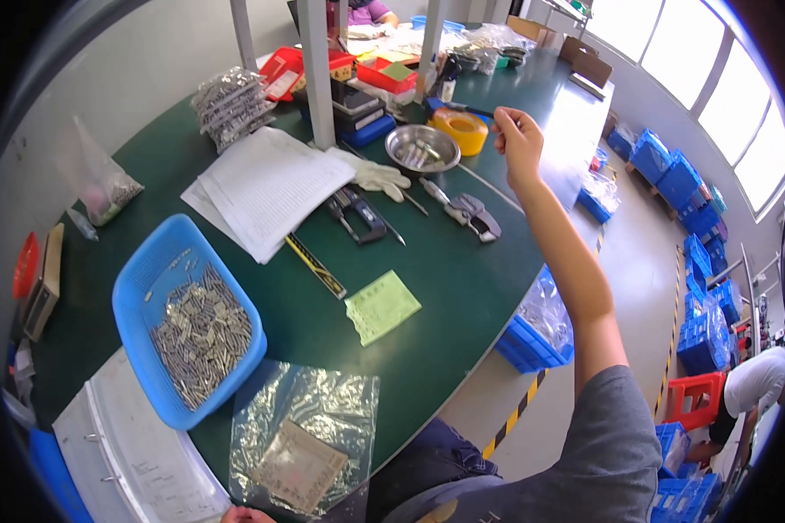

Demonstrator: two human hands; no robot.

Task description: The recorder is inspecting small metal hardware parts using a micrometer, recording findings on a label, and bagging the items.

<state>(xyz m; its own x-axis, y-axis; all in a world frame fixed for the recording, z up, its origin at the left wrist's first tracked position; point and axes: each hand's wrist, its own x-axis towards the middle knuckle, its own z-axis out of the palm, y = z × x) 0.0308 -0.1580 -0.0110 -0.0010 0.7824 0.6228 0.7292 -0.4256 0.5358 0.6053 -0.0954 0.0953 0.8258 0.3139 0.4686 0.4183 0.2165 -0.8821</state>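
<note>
Green table (445, 288) | blue basket (148, 270): metal pins (202, 336) | steel bowl (422, 150): parts | right hand (518, 139) pinching thin pen (471, 110) | left hand (246, 516): cannot tell

Green table (462, 288) bears blue tray (139, 279), papers (266, 183), steel bowl (423, 150).

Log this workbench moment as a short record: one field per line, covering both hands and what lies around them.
surface: dark green table
right hand: right hand raised over the far side, pinching a thin dark rod
left hand: left hand barely in view at the lower edge, grip unclear
near right hand: yellow tape roll, metal bowl
near left hand: clear plastic bag, blue tray of small metal pins
centre: paper stack, green slip
</note>
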